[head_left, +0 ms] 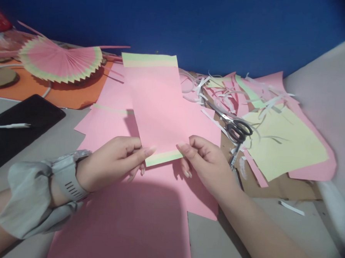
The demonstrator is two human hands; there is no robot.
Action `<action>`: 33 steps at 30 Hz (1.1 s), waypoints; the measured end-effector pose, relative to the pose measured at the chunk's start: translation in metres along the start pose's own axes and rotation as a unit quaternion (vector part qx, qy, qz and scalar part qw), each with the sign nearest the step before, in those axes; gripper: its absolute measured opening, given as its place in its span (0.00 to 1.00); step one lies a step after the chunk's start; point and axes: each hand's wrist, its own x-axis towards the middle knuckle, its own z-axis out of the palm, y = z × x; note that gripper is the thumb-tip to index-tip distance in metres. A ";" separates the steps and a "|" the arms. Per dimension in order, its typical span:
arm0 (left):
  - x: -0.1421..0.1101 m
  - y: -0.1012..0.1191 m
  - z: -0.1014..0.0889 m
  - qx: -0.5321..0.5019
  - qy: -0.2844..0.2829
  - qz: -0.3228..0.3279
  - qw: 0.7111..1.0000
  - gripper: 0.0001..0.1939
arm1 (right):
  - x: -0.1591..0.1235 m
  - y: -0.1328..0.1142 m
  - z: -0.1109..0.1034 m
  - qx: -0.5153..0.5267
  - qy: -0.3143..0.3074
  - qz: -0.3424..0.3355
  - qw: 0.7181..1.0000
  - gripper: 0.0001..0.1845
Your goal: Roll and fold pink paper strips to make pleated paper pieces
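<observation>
A pink sheet of paper (159, 105), with yellow and green bands along its top and bottom ends, is held up over the table. My left hand (125, 155) pinches its lower left corner between thumb and fingers. At the lower right corner, my right hand (201, 157) grips it the same way. Beneath the hands lie larger pink sheets (127, 223), overlapping one another. A grey watch and a grey scrunchie sit on my left wrist.
A pleated pink paper fan (63, 59) with yellow-green edging rests back left, near a black tablet (30, 125) with a white cable. Black-handled scissors (238, 129), paper strips and a pale yellow sheet (287, 142) lie on the right. A blue wall (178, 25) stands behind.
</observation>
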 end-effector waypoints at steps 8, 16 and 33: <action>0.000 0.002 -0.001 0.025 0.007 0.009 1.000 0.14 | -0.002 -0.002 -0.005 -0.070 0.011 -0.038 0.997 0.19; -0.001 0.001 0.000 -0.038 0.000 -0.019 0.999 0.20 | -0.003 0.001 -0.005 -0.102 0.020 -0.085 0.991 0.17; 0.000 -0.003 0.001 -0.042 0.033 -0.001 0.999 0.14 | -0.002 -0.001 -0.012 -0.171 -0.006 -0.069 0.983 0.17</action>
